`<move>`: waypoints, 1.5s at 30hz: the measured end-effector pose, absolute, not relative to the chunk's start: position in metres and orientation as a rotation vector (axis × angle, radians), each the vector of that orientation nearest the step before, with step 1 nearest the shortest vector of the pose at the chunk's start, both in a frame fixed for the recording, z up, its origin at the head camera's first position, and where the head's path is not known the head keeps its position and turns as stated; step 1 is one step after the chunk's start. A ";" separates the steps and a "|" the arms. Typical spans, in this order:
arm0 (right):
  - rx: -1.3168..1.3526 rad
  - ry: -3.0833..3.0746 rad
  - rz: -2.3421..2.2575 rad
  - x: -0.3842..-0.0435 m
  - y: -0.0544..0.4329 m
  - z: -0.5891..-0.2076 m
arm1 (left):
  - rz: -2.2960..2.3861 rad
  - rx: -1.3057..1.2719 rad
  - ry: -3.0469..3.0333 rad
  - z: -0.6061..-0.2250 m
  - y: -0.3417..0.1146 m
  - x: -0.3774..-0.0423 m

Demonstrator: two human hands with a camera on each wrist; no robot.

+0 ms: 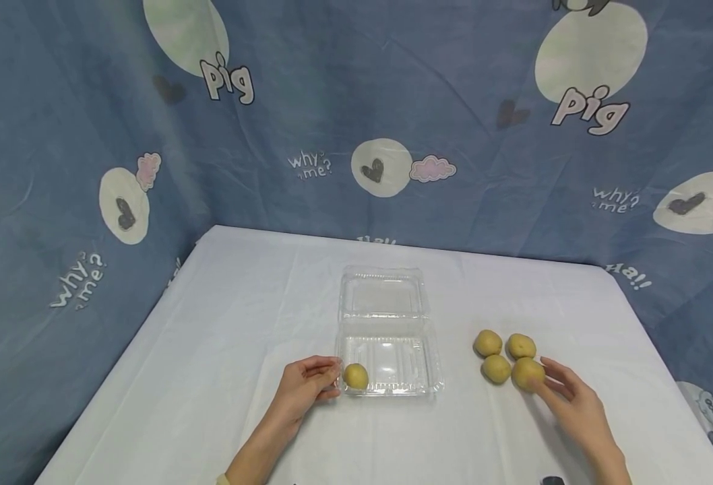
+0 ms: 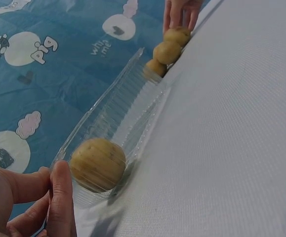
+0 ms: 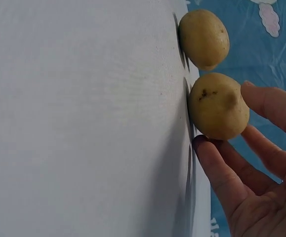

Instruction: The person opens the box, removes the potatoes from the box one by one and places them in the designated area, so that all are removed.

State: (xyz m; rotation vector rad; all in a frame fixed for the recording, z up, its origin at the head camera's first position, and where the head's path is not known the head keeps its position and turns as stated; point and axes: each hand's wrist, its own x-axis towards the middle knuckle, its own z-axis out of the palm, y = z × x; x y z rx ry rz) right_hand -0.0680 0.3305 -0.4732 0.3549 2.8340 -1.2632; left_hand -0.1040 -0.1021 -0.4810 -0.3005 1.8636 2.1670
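Note:
A clear plastic clamshell box lies open on the table, its lid folded back away from me. One potato sits in the near left corner of its base. My left hand pinches the box's left rim between thumb and fingers, close beside that potato. To the right of the box, my right hand holds a potato, with thumb and fingertips around its sides. That potato has dark marks in the right wrist view. Three more potatoes are grouped against it on the cloth.
White cloth covers the table. A blue printed curtain hangs behind and at both sides. At the near edge, a small dark object is partly cut off by the frame.

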 end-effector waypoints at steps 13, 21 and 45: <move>0.485 2.817 -1.249 -0.047 0.337 -0.475 | 2.167 -0.301 1.874 -0.484 -0.103 -0.105; 0.526 2.709 -1.269 -0.040 0.328 -0.473 | 2.170 -0.317 1.876 -0.484 -0.103 -0.105; 0.252 2.622 -1.533 -0.034 0.276 -0.467 | 2.184 -0.289 1.855 -0.485 -0.101 -0.105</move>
